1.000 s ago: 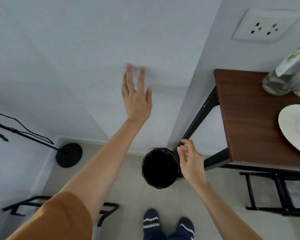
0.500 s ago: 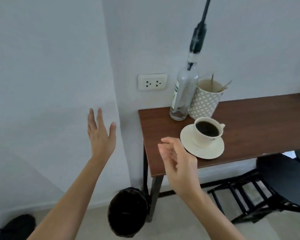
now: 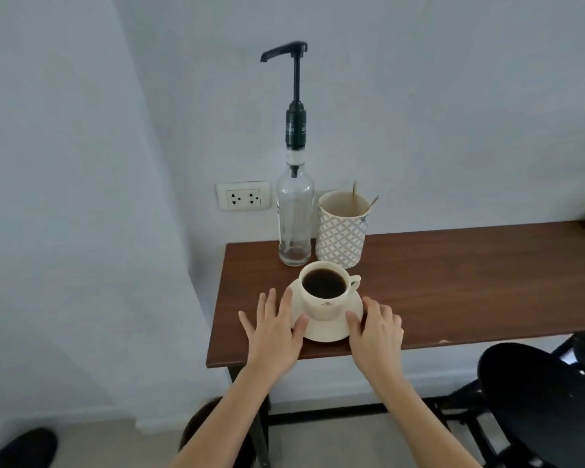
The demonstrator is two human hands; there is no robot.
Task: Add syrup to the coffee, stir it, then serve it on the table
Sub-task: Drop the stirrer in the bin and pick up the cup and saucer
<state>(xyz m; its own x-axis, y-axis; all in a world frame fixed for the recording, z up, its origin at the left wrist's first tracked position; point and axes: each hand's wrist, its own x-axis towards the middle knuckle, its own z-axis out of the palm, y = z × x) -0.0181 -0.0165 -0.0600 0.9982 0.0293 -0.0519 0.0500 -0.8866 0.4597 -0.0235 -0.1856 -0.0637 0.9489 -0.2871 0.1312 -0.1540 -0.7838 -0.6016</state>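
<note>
Item: coffee cup (image 3: 325,292), cream-coloured, filled with dark coffee, handle turned to the right. Stands upright on a matching saucer (image 3: 328,329) near the front left edge of the bench (image 3: 453,285), a dark wood top on black legs.

Item: left hand (image 3: 272,332). Palm down, forearm reaching in from the lower middle of the view. Fingers (image 3: 271,304) spread apart and extended, lying flat over the bench top at the saucer's left side; the thumb rests against the saucer's left rim. Nothing gripped.

Item: right hand (image 3: 377,329). Palm down, forearm coming in from lower right. Fingers loosely curled and slightly apart, draped at the saucer's right rim, thumb touching or just over its edge. Whether it presses the rim cannot be told. Not closed on anything.

Item: syrup bottle (image 3: 294,224), clear glass, with a tall black pump whose spout points left. Upright at the back of the bench, just behind the cup, against the wall.

Item: patterned holder (image 3: 341,231), white with a grey lattice, touching or just beside the bottle on its right; thin wooden stir sticks (image 3: 354,190) lean inside.

Item: wall socket (image 3: 243,195), white, double, left of the bottle.

Item: black stool (image 3: 534,396), lower right, beside the bench.
</note>
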